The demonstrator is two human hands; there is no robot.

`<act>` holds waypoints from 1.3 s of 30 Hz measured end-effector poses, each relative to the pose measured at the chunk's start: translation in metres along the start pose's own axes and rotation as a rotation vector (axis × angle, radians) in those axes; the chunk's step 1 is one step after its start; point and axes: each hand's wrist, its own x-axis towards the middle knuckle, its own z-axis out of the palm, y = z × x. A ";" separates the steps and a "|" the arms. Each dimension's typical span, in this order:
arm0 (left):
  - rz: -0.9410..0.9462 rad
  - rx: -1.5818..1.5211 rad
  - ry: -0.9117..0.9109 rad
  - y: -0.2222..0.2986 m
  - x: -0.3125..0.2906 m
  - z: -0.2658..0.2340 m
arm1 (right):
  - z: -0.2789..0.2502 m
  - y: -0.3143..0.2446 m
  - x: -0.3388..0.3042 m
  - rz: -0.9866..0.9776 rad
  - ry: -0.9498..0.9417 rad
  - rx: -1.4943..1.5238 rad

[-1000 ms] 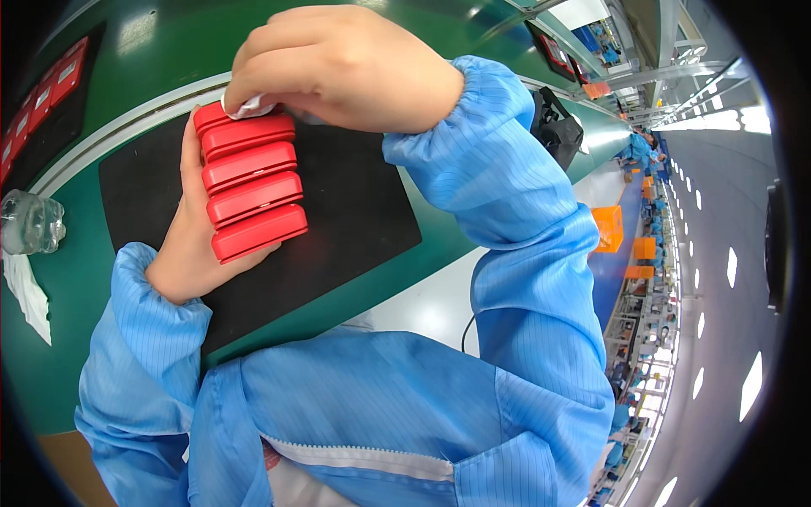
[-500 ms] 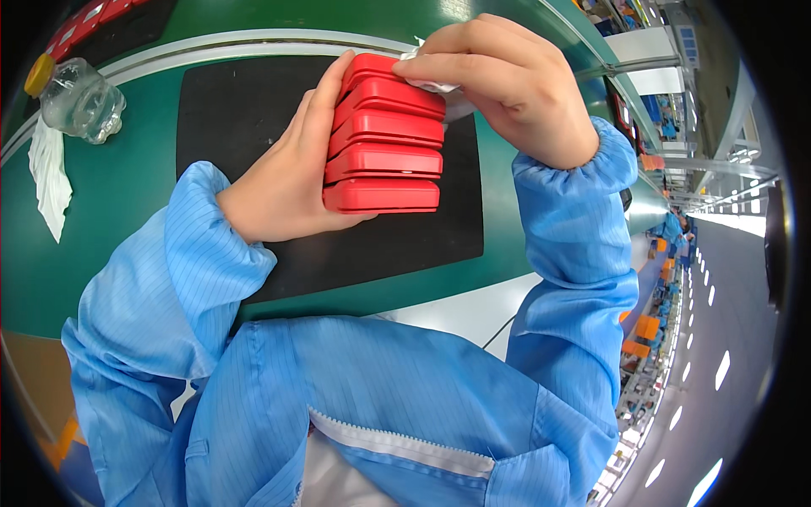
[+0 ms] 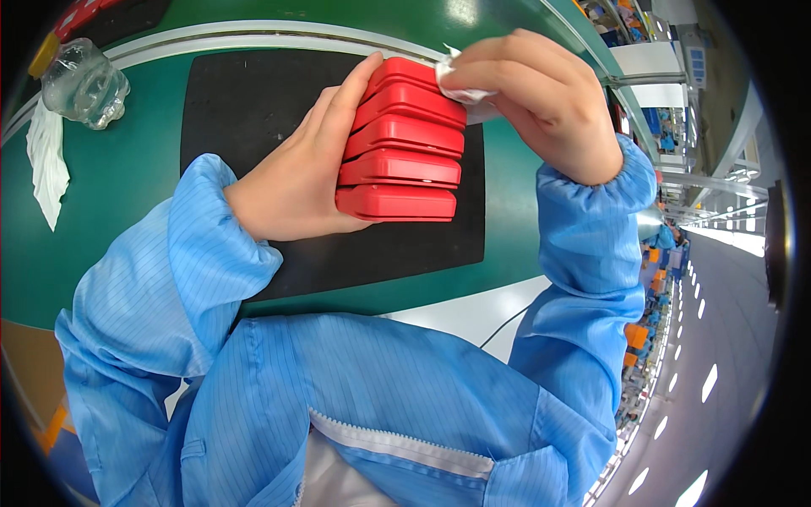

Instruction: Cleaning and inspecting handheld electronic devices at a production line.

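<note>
My left hand [image 3: 291, 165] grips a stack of several red plastic cases [image 3: 404, 158] from the left side, thumb toward me and fingers reaching along the far end. The cases have rounded edges and lie one against another. At the far right corner of the stack, my right hand [image 3: 545, 97] pinches a crumpled white wipe [image 3: 456, 83]. That wipe touches or nearly touches the end of the farthest cases. The undersides of the cases and part of the left fingers are hidden.
Below the stack lies a black mat [image 3: 363, 262] on a green table [image 3: 110, 253]. At the left stand a clear plastic bottle [image 3: 84, 89] with a yellow cap and a white tissue [image 3: 46, 165]. More red cases [image 3: 80, 15] sit at the far left. A metal rail [image 3: 253, 34] crosses behind.
Both hands and the stack have shifted to the right and slightly nearer. My right hand with the wipe has slid off the top of the farthest case toward its right corner.
</note>
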 end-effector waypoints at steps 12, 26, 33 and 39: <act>0.104 0.151 0.039 0.002 0.000 -0.004 | 0.005 -0.008 0.008 0.037 0.004 0.005; 0.100 0.185 0.024 0.005 -0.004 -0.007 | 0.018 -0.028 -0.005 0.194 0.271 0.100; 0.029 0.173 -0.002 0.007 -0.003 -0.008 | 0.012 -0.019 -0.025 0.373 0.110 0.054; 0.094 0.277 0.028 0.013 -0.004 -0.013 | 0.053 -0.031 -0.060 0.835 0.797 0.838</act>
